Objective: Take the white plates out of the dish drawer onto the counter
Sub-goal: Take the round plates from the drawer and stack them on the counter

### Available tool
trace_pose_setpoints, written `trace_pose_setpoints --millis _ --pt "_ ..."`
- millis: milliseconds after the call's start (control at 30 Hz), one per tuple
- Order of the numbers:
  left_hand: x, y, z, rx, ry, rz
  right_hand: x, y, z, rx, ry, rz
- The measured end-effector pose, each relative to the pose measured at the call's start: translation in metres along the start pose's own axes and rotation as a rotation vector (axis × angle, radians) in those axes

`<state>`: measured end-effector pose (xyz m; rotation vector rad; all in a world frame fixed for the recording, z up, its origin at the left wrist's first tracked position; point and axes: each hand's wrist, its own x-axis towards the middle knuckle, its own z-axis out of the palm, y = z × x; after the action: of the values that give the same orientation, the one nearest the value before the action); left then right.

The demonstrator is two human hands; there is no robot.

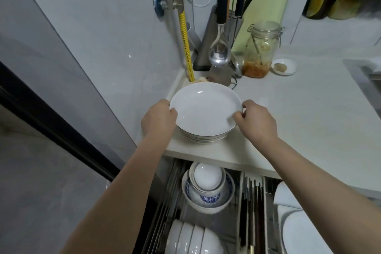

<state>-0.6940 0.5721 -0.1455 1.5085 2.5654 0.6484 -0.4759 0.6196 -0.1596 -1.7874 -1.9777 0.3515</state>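
Note:
A stack of white plates (206, 109) with thin dark rims sits on the white counter (299, 113) near its front left corner. My left hand (157, 118) grips the stack's left rim and my right hand (256, 120) grips its right rim. Below the counter edge the dish drawer (235, 196) stands pulled out. More white plates (299, 231) stand in its right section, partly hidden by my right forearm.
In the drawer are nested blue-and-white bowls (208, 189), a row of white bowls (191, 239) and chopsticks (252, 210). Behind the stack stand a yellow hose (186, 47), a hanging ladle (219, 53), a knife block, a glass jar (259, 51) and a small dish (284, 66).

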Motion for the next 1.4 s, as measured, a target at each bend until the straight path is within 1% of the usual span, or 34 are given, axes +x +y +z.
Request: trace_pose_setpoints --millis 233,500,700,833,967,1100,1167,1200,1400 --pt "0.022 0.000 0.024 0.026 -0.093 -0.042 0.020 0.006 0.021 -0.022 -0.022 0.052" --pt "0.028 -0.006 0.039 0.033 -0.070 -0.019 0.028 0.009 0.035 -0.030 -0.067 0.066" --pt "0.020 -0.007 0.043 0.041 -0.055 -0.006 0.022 0.014 0.041 0.051 -0.053 0.074" --pt "-0.006 -0.014 0.048 0.009 -0.006 0.000 0.006 0.023 0.038 0.136 -0.074 0.050" --pt "-0.037 -0.014 0.055 -0.088 0.083 -0.015 -0.021 0.042 0.032 0.159 -0.077 -0.054" --pt "-0.082 -0.015 0.063 -0.186 0.135 0.049 -0.058 0.071 0.028 0.094 -0.054 -0.133" --pt "-0.110 -0.013 0.072 -0.129 0.203 0.117 -0.077 0.089 0.027 0.069 -0.061 -0.135" --pt "-0.124 -0.010 0.078 -0.107 0.208 0.146 -0.086 0.099 0.027 0.060 -0.072 -0.125" --pt "-0.191 0.015 0.128 -0.038 -0.065 0.258 -0.150 0.167 0.028 -0.005 -0.202 -0.018"
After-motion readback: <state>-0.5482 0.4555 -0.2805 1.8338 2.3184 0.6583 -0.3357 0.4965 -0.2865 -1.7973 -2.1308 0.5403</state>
